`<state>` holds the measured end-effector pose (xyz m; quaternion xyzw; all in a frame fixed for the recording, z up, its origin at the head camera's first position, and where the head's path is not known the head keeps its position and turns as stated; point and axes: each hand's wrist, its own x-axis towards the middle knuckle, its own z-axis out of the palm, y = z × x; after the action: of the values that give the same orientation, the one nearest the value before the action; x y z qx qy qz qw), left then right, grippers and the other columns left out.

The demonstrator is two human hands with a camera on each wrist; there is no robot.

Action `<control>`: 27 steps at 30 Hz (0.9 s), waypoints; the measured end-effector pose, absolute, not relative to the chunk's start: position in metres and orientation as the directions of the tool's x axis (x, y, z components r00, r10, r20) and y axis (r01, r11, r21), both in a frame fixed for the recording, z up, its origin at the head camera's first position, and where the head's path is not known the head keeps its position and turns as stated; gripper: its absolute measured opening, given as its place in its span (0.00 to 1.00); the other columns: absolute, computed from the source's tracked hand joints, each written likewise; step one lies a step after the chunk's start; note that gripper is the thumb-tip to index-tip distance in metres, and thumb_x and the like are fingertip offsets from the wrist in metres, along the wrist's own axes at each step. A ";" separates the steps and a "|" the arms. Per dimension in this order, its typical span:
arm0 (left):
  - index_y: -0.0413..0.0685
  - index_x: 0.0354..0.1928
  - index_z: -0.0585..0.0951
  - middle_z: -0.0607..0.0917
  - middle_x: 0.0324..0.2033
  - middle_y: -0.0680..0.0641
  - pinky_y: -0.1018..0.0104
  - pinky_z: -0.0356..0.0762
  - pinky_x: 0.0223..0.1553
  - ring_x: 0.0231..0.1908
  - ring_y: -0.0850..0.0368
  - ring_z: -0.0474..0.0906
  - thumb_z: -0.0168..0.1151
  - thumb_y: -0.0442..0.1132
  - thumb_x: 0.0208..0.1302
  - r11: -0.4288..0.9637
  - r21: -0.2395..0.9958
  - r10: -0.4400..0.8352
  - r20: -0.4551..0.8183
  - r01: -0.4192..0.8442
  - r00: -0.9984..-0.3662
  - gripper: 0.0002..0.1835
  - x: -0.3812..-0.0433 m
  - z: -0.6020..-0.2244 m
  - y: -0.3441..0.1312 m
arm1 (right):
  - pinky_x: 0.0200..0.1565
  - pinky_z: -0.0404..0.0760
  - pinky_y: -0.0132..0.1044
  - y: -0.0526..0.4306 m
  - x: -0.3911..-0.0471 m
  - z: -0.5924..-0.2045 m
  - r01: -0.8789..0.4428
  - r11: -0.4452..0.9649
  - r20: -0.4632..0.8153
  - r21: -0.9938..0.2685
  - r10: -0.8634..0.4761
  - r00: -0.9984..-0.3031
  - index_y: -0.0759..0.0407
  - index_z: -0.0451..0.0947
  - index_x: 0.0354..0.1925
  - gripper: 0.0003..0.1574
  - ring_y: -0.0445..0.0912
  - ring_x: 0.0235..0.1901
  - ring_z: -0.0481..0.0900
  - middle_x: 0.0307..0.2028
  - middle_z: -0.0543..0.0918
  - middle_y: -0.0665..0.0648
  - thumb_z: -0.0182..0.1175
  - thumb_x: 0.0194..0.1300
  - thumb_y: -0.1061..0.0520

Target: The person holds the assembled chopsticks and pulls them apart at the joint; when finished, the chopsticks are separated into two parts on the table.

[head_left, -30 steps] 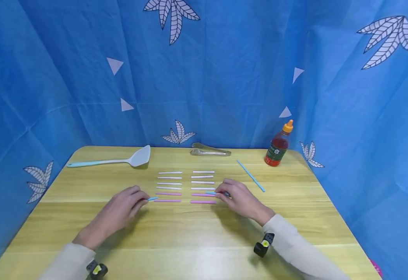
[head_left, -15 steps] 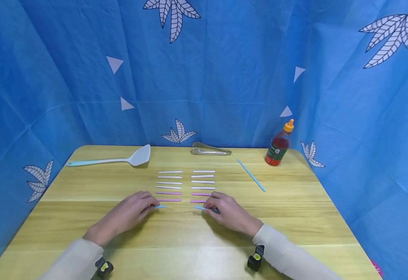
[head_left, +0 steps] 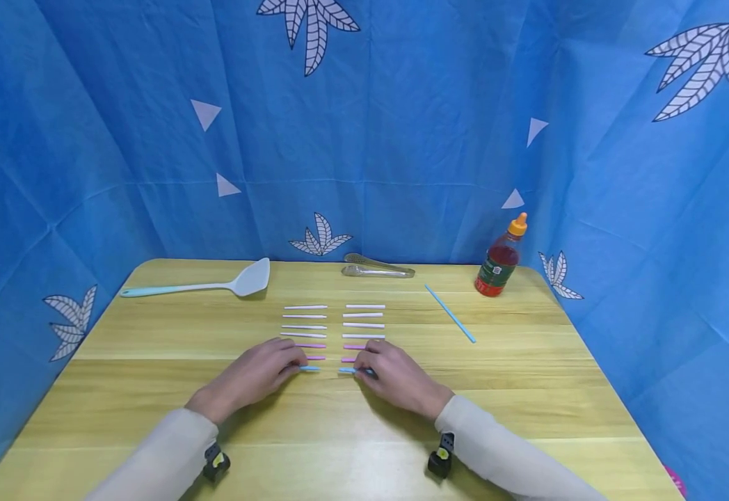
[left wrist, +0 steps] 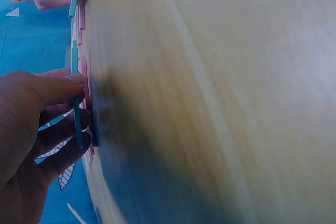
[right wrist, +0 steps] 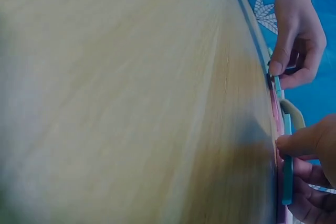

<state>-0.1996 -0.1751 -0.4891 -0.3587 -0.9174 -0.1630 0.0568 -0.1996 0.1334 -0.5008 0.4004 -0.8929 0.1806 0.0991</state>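
Observation:
My left hand (head_left: 258,378) pinches a short, thin blue stick (left wrist: 79,124) between thumb and fingers, just below the left column of sticks. Opposite it, my right hand (head_left: 398,379) pinches a similar blue stick (right wrist: 287,179) under the right column. The tips of both point inward with a gap between them. Above lie two columns of sticks: white sticks (head_left: 304,326) farther back, pink sticks (head_left: 353,346) nearer. My fingers cover the outer parts of the blue sticks and some of the pink ones. Whether the blue sticks touch the table cannot be told.
A longer blue stick (head_left: 450,314) lies slanted at the right of the wooden table (head_left: 339,445). At the back are a spatula (head_left: 250,279), metal tongs (head_left: 377,268) and a sauce bottle (head_left: 499,261) with an orange cap. A blue curtain (head_left: 402,139) hangs behind.
Both hands have come nearer to me and closer together, bringing the blue sticks from beside the pink sticks to just below them. The left hand has shifted right, the right hand left.

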 end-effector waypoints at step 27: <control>0.55 0.49 0.89 0.89 0.47 0.55 0.54 0.88 0.56 0.50 0.57 0.86 0.71 0.35 0.75 0.712 0.294 0.616 0.175 0.638 -0.768 0.07 -0.201 -0.496 -0.173 | 0.46 0.87 0.50 0.238 -0.255 -0.460 -0.340 0.808 0.301 -0.481 -0.211 -0.930 0.60 0.89 0.48 0.09 0.52 0.41 0.87 0.41 0.89 0.57 0.69 0.76 0.55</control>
<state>-0.2013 -0.1734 -0.4956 -0.3388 -0.9247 -0.1708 0.0321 -0.2551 0.2383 -0.4605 0.1460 -0.9435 0.2733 0.1174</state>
